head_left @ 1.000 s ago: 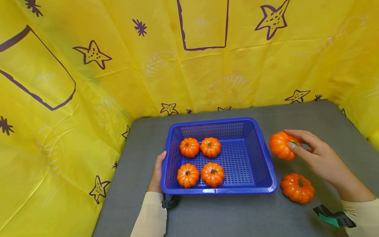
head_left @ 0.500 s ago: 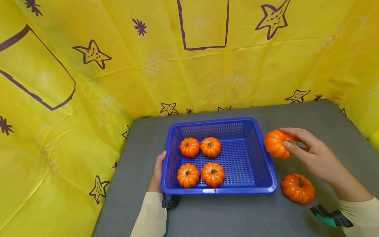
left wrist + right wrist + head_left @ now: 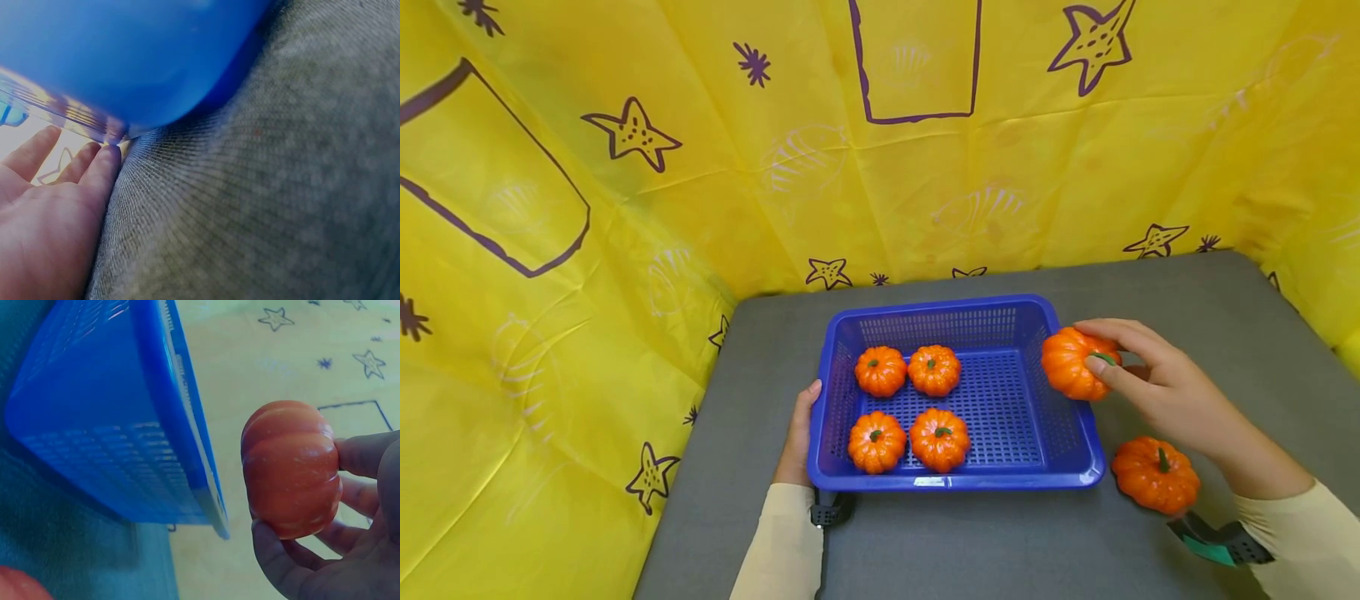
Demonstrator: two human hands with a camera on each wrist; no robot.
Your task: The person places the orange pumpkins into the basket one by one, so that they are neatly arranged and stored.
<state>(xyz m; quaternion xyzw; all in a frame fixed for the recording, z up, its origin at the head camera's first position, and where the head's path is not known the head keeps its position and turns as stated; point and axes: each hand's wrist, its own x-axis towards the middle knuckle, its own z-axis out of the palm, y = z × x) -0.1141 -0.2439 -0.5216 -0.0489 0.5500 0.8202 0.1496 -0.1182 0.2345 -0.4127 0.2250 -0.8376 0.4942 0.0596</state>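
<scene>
A blue plastic basket [image 3: 955, 481] sits on the grey table, with several small orange pumpkins in its left half, one of them a front-left pumpkin [image 3: 877, 442]. My left hand [image 3: 797, 433] lies along the basket's left side; in the left wrist view its nearly straight fingers [image 3: 103, 165] touch the mesh wall under the rim. Over the basket's right rim, my right hand [image 3: 1165, 392] holds a pumpkin [image 3: 1075, 364] between thumb and fingers; in the right wrist view this pumpkin is raised beside the rim. Another pumpkin [image 3: 1156, 475] lies on the table right of the basket.
A yellow cloth [image 3: 715, 150] printed with starfish and fish hangs behind and to the left of the grey table [image 3: 985, 542]. Black straps with small devices sit at both wrists, the right device [image 3: 1217, 542] close to the loose pumpkin.
My right hand has moved left with its pumpkin, from beside the basket to over its right rim. The left hand, basket and other pumpkins have stayed put.
</scene>
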